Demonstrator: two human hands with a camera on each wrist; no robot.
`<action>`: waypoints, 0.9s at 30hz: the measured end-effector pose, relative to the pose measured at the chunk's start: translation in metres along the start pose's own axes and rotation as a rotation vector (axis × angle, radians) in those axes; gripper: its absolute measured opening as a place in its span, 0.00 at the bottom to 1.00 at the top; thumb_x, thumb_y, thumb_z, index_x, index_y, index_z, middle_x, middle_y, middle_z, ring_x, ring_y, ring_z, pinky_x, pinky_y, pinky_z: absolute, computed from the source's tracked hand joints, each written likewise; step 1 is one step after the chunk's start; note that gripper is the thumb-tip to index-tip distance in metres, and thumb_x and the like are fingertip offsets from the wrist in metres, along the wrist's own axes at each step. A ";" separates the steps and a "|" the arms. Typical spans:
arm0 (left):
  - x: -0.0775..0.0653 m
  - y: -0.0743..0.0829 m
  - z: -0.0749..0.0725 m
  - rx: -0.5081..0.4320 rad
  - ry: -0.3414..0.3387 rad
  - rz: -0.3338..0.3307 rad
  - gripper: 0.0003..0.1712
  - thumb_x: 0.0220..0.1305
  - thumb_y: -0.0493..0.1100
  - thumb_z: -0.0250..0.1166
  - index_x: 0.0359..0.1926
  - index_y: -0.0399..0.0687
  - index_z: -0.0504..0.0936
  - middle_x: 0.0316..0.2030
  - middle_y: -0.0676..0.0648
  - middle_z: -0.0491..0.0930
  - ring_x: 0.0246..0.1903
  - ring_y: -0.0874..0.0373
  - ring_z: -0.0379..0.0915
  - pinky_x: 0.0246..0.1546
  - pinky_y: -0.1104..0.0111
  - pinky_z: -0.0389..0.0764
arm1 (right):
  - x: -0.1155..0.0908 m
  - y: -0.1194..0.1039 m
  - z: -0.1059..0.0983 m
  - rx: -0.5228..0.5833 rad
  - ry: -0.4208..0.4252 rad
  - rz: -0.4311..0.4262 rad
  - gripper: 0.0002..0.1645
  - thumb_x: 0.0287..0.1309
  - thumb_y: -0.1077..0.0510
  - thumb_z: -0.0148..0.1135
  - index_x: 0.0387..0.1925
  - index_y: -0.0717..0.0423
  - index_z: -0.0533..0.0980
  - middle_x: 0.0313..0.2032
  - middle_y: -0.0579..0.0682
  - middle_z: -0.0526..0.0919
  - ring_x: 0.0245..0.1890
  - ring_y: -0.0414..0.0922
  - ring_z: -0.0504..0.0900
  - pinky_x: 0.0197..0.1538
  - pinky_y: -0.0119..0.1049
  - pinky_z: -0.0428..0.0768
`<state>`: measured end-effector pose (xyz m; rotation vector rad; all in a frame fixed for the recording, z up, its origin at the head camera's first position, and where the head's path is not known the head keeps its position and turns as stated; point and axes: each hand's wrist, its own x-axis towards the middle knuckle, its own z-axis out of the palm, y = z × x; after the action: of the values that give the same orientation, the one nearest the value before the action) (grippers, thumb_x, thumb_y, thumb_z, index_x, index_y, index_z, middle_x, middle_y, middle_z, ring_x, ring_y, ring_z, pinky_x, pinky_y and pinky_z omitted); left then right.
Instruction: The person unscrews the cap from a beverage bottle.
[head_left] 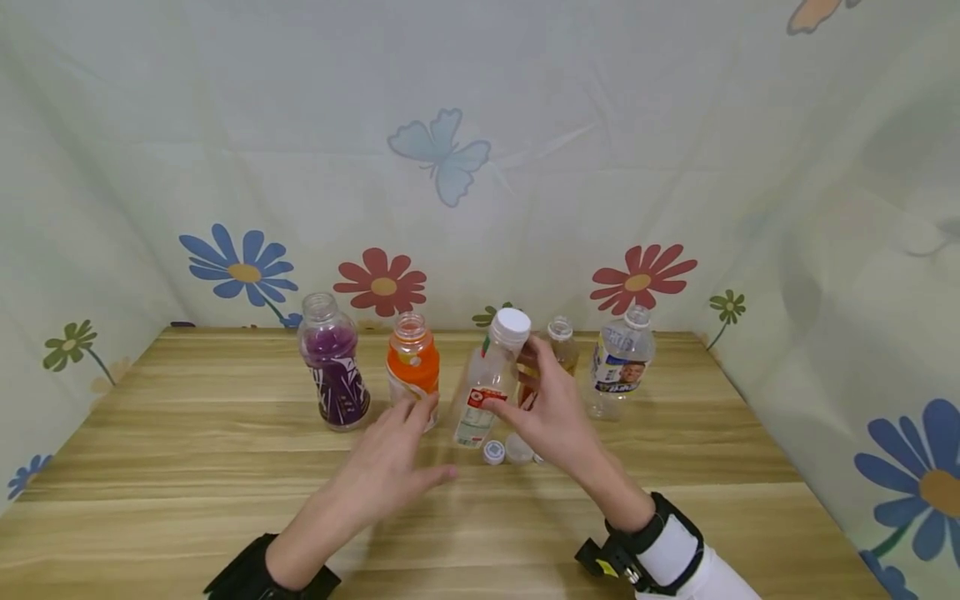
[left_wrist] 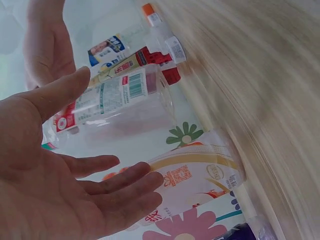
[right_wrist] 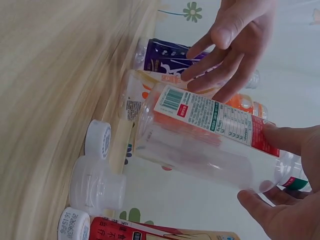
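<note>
My right hand [head_left: 561, 412] grips a clear plastic bottle [head_left: 477, 417] with a white cap [head_left: 512, 325] and a red, white and green label. The bottle leans, its top tipped to the right; in the right wrist view its base hangs above the tabletop. My left hand [head_left: 386, 458] has its fingers stretched out beside that bottle, holding nothing. Its fingertips overlap the orange-labelled bottle [head_left: 414, 367] in the head view. Below the gripped bottle lie a small white cap [right_wrist: 98, 139], a translucent cap [right_wrist: 95, 187] and another white cap [right_wrist: 74, 225].
An uncapped purple-labelled bottle [head_left: 333, 367] stands at the left of the wooden table [head_left: 187, 467]. Behind my right hand is a bottle with a red and yellow label [head_left: 561, 333], also uncapped. Farther right stands a clear bottle [head_left: 622, 358]. A flowered cloth [head_left: 525, 208] hangs behind.
</note>
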<state>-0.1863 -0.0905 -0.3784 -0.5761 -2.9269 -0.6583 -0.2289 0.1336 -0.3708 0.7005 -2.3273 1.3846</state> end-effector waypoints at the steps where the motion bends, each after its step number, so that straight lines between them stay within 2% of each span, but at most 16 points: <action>1: 0.000 0.000 0.000 -0.009 0.000 0.001 0.55 0.50 0.63 0.75 0.72 0.43 0.62 0.60 0.43 0.68 0.56 0.49 0.70 0.56 0.57 0.70 | -0.001 -0.001 0.000 -0.005 -0.004 0.000 0.50 0.48 0.63 0.77 0.69 0.57 0.59 0.61 0.47 0.70 0.58 0.47 0.75 0.53 0.36 0.76; 9: 0.001 -0.001 0.004 -0.033 0.037 0.056 0.55 0.49 0.60 0.76 0.71 0.40 0.63 0.58 0.42 0.70 0.54 0.50 0.71 0.53 0.59 0.72 | -0.010 -0.006 0.001 -0.025 -0.033 0.004 0.50 0.47 0.59 0.78 0.68 0.59 0.59 0.59 0.49 0.72 0.56 0.47 0.77 0.49 0.31 0.77; 16: 0.003 -0.001 0.005 -0.072 0.048 0.063 0.54 0.50 0.61 0.75 0.71 0.41 0.63 0.60 0.43 0.69 0.58 0.50 0.69 0.56 0.58 0.70 | -0.014 -0.009 0.000 0.003 -0.052 0.017 0.49 0.46 0.60 0.79 0.67 0.58 0.60 0.56 0.48 0.74 0.53 0.47 0.78 0.48 0.33 0.78; 27: 0.007 0.001 0.007 -0.184 0.023 0.108 0.57 0.50 0.61 0.75 0.74 0.45 0.57 0.63 0.47 0.68 0.60 0.53 0.68 0.59 0.59 0.68 | -0.020 -0.015 0.002 0.179 -0.082 0.105 0.50 0.47 0.60 0.78 0.67 0.54 0.59 0.59 0.47 0.72 0.56 0.48 0.77 0.52 0.44 0.76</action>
<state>-0.1928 -0.0844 -0.3828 -0.7332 -2.8083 -0.9198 -0.2037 0.1305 -0.3711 0.7066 -2.3536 1.6565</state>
